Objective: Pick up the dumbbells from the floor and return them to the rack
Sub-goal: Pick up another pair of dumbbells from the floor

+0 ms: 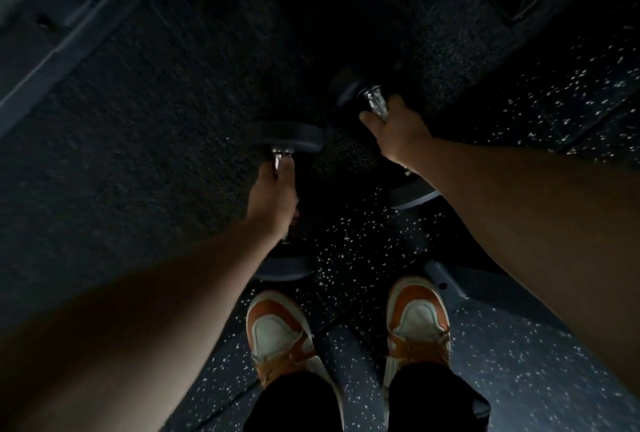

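Note:
The scene is dark. My left hand (273, 198) is closed around the chrome handle of a black dumbbell (287, 135), whose far head shows above my fist and near head lies below my wrist. My right hand (398, 134) grips the handle of a second black dumbbell (348, 90), its far head up left of my fingers and its near head under my forearm. Both dumbbells sit low, over the dark floor; I cannot tell whether they touch it. No rack is clearly visible.
My two feet in orange and white shoes (277, 331) stand on speckled rubber flooring (519, 362) just behind the dumbbells. A dark mat (156, 120) spreads ahead. A metal frame bar (62, 47) runs diagonally at upper left, and a metal foot (460, 286) lies by my right shoe.

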Demonstrator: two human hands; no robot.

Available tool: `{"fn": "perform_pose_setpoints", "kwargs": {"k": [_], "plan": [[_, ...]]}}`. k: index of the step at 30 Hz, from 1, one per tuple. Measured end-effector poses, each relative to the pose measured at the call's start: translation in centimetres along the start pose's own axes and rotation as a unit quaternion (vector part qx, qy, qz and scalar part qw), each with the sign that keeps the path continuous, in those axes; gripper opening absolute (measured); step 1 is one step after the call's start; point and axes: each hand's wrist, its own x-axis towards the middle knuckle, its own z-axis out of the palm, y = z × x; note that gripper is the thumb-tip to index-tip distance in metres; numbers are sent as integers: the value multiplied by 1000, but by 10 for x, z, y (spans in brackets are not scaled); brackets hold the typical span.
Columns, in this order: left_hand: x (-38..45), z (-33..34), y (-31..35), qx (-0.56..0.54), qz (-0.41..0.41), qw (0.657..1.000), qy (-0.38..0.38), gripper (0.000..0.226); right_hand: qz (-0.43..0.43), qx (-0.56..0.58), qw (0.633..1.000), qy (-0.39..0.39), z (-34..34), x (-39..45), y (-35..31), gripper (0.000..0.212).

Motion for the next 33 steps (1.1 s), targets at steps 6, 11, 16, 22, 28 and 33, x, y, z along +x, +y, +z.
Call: {"fn": "perform_pose_setpoints", "kwargs": {"k": [6, 11, 16, 22, 28, 33], "plan": [[-65, -16, -13, -74, -44, 996, 12, 37, 51, 78, 995, -40, 15, -63, 19, 64], [-121, -42, 0, -55, -51, 997, 3, 41, 127, 188, 973, -46, 16, -161, 27, 45], [-187, -76, 40, 1, -38, 999, 2, 45, 174, 250, 952, -18, -16, -248, 13, 40], [-267, -116, 118, 32, -36, 999, -20, 50, 194, 290, 937, 13, -88, -336, -23, 28], [-358, -157, 198, 39, 9, 999, -29, 48, 166, 292, 941, 49, -185, -424, -74, 28], [-431, -192, 243, 45, 46, 997, -51, 44, 144, 316, 936, 57, -250, -499, -110, 36]]}}
